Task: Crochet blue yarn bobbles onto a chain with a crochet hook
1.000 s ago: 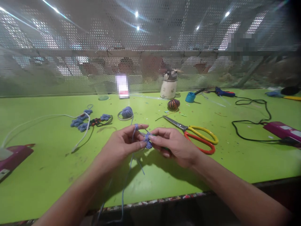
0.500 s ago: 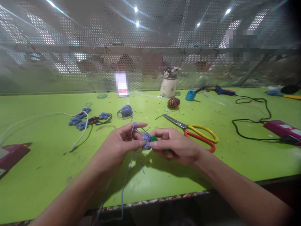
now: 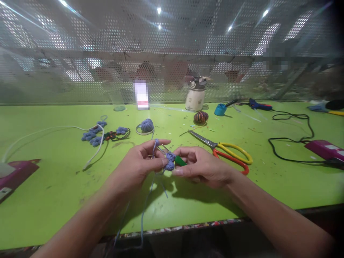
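Note:
Over the middle of the green table, my left hand (image 3: 145,157) pinches a small blue-purple crochet piece (image 3: 170,162) between thumb and fingers. Blue yarn wraps round its raised index finger, and strands hang below toward the table edge. My right hand (image 3: 199,165) is closed on a crochet hook with a green handle (image 3: 180,161); the thin metal shaft passes by the piece. A ball of the same blue yarn (image 3: 147,125) lies just beyond my left hand. Scissors with yellow and red handles (image 3: 232,154) rest behind my right hand.
Blue crocheted flowers (image 3: 94,136) lie at the left under a white cable (image 3: 53,129). A multicoloured yarn ball (image 3: 201,117), a bottle (image 3: 195,95), a blue pot (image 3: 220,109) and a glue gun (image 3: 259,105) stand or lie farther back. Purple power strips (image 3: 18,175) sit at both sides.
My right thumb has come away from the crochet piece and lowered, so more of the green handle and the piece shows. The whole view has shifted slightly.

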Demonstrator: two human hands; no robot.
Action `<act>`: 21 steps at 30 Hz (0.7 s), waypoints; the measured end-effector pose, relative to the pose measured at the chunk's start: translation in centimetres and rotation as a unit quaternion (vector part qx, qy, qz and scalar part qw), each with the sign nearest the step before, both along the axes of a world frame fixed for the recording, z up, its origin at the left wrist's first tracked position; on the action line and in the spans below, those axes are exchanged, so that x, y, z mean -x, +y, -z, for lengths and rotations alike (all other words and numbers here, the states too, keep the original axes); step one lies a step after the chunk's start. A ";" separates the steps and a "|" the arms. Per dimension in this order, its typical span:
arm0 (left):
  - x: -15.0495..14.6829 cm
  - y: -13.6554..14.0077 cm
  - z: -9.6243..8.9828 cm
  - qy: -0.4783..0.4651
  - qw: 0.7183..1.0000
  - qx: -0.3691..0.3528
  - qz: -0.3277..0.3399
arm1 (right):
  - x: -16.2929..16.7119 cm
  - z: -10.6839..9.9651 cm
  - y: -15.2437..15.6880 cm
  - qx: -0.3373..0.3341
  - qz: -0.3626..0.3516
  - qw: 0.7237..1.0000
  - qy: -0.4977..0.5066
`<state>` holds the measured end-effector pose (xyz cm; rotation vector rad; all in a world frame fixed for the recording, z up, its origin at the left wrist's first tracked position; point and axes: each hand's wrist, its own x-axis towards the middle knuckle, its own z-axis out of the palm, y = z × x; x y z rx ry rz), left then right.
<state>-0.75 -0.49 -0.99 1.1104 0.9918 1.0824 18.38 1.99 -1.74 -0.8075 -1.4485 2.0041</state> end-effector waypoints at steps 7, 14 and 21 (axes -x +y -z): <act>0.1 0.0 -0.1 0.002 1.000 0.003 0.014 | 0.2 -0.1 -0.1 -0.011 0.002 1.000 -0.002; 0.0 -0.1 -0.3 0.000 1.000 0.008 0.010 | 0.1 0.1 0.0 0.000 -0.007 1.000 -0.001; 0.0 -0.1 -0.3 -0.003 1.000 0.011 0.005 | 0.0 0.1 0.1 0.000 -0.011 1.000 0.008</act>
